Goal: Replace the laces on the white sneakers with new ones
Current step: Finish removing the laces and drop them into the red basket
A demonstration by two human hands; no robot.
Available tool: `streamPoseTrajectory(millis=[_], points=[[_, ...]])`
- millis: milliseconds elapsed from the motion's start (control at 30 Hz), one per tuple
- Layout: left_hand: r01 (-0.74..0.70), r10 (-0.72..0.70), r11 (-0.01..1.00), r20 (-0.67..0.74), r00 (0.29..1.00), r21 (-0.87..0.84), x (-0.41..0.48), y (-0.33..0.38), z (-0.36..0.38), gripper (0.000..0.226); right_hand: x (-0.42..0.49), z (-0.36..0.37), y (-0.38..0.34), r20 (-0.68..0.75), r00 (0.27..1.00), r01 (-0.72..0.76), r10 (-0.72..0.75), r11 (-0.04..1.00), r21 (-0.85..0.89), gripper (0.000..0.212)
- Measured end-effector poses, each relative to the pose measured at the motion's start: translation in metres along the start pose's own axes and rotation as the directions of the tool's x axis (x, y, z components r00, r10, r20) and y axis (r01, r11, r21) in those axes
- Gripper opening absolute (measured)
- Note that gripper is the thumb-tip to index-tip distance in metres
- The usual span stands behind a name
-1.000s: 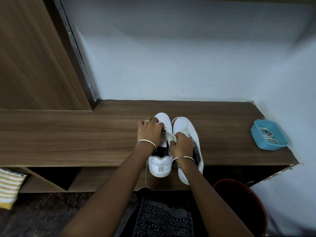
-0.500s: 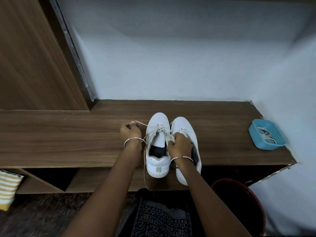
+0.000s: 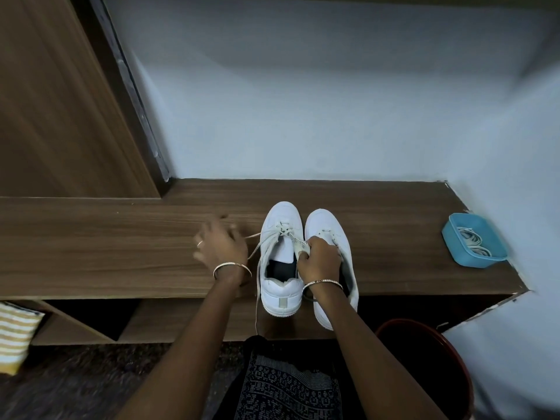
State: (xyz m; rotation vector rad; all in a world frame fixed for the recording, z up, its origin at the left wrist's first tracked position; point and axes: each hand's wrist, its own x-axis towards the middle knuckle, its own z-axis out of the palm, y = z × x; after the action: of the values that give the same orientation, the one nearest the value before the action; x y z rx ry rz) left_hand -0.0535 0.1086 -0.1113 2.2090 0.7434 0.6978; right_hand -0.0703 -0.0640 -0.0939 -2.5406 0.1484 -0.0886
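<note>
Two white sneakers stand side by side on the wooden shelf (image 3: 121, 253), toes toward the wall. The left sneaker (image 3: 280, 295) has its lace (image 3: 257, 286) loosened; one strand trails left over the wood, another hangs down past the shelf's front edge. My right hand (image 3: 319, 262) pinches the top of that sneaker's tongue and covers part of the right sneaker (image 3: 324, 221). My left hand (image 3: 221, 247) is blurred, left of the sneakers, fingers spread, with the loose lace end just beside it. A blue tray (image 3: 472, 263) at the far right holds coiled white laces (image 3: 472, 242).
A tall wooden cabinet door (image 3: 60, 101) rises at the left and a pale wall runs behind the shelf. Below the shelf's right end stands a dark red bucket (image 3: 439, 353). A yellow-striped cloth (image 3: 15, 331) lies in the lower compartment at the left.
My left hand left the sneaker, drew a lace strand out to the left, then spread its fingers further left. My right hand stayed on the tongue.
</note>
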Motion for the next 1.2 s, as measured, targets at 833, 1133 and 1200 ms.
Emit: streamPoseTrajectory(millis=[833,1133,1200], points=[[0.600,-0.477,0.620,0.364,0.800,-0.506,0.022,0.013,-0.011,0.009,0.003,0.004,0.006,-0.013,1.000,0.014,-0.013,0.999,0.052,0.015],[-0.118,0.143,0.989,0.360,0.922,-0.089,-0.032,0.012,-0.018,0.030,0.007,0.005,-0.013,-0.022,0.980,0.196,-0.198,0.978,-0.075,0.033],[-0.213,0.200,0.977,0.405,0.892,-0.012,-0.042,0.017,-0.012,0.030,0.012,0.008,-0.020,0.007,0.966,0.258,-0.260,0.956,-0.136,0.032]])
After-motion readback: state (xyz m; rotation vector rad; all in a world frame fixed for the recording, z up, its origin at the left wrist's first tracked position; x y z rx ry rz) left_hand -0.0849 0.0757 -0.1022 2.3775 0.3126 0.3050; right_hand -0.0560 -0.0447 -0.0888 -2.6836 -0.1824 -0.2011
